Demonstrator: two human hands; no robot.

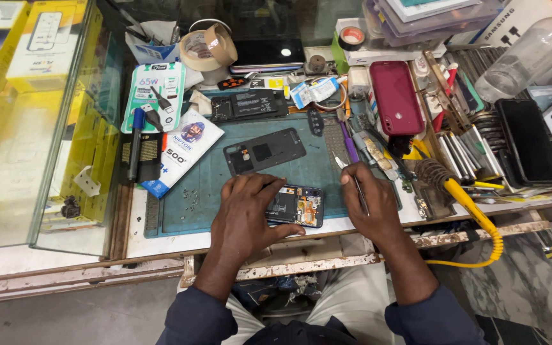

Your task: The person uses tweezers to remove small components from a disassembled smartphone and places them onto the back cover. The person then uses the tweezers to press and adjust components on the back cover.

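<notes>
Working over the teal repair mat [327, 179], I am keeping the opened phone [298, 206] flat near its front edge, just in front of me. My left hand [247, 211] is lying spread across the phone's left half, fingers splayed and pressing down rather than curling round it, so the exposed boards on the right stay uncovered. I am judging it light and stiff but delicate with its back off (the removed dark back cover [264, 151] is lying just beyond it on the mat), so the frame edges look like the safe places to grip, not the circuitry. My right hand [370, 204] is closed loosely round a pair of thin metal tweezers [352, 179], tips pointing away from me, just right of the phone. Tiny loose screws [190, 199] are lying scattered left of my hand.
</notes>
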